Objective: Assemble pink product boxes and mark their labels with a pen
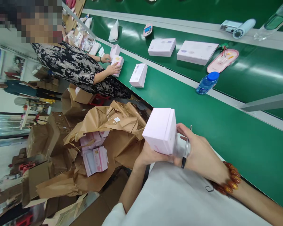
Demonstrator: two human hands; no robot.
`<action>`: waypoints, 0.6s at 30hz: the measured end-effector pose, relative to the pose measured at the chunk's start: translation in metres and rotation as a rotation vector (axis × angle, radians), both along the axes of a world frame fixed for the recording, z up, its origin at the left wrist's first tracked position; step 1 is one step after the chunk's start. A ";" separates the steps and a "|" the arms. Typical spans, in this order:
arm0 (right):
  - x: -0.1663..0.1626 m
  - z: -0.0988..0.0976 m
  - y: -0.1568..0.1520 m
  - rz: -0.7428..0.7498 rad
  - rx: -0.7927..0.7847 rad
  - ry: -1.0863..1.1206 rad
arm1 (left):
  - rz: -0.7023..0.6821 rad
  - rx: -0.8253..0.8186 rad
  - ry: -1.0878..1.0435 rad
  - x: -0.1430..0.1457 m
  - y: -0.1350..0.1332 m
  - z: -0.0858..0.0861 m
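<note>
I hold a pale pink box in front of me, above my lap and at the near edge of the green conveyor belt. My left hand grips it from below. My right hand closes on its right side and also carries a pen between the fingers. A beaded bracelet circles my right wrist.
A co-worker to the left handles a pink box on the belt. More white boxes, a blue bottle and a pink tray lie on the belts. Brown paper and cartons with pink boxes crowd the floor at left.
</note>
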State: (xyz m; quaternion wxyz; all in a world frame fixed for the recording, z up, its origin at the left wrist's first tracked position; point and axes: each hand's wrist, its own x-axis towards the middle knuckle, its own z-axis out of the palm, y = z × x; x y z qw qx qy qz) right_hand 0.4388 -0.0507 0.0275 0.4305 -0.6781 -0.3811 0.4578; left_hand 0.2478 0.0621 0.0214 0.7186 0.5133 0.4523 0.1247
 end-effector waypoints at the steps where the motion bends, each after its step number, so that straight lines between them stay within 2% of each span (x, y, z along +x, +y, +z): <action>1: 0.001 0.002 0.000 -0.006 0.017 0.006 | 0.012 0.017 0.008 0.000 0.002 0.002; 8: 0.021 0.015 0.000 0.016 0.054 -0.043 | 0.003 0.086 0.034 0.002 0.008 0.012; 13: 0.036 0.014 -0.005 0.008 0.084 -0.236 | 0.026 0.074 -0.025 0.002 0.019 0.024; 15: 0.038 0.012 -0.007 0.027 0.081 -0.288 | 0.014 0.065 -0.048 0.001 0.019 0.022; 18: 0.037 0.013 -0.006 0.081 0.061 -0.299 | 0.001 -0.006 -0.078 0.002 0.011 0.011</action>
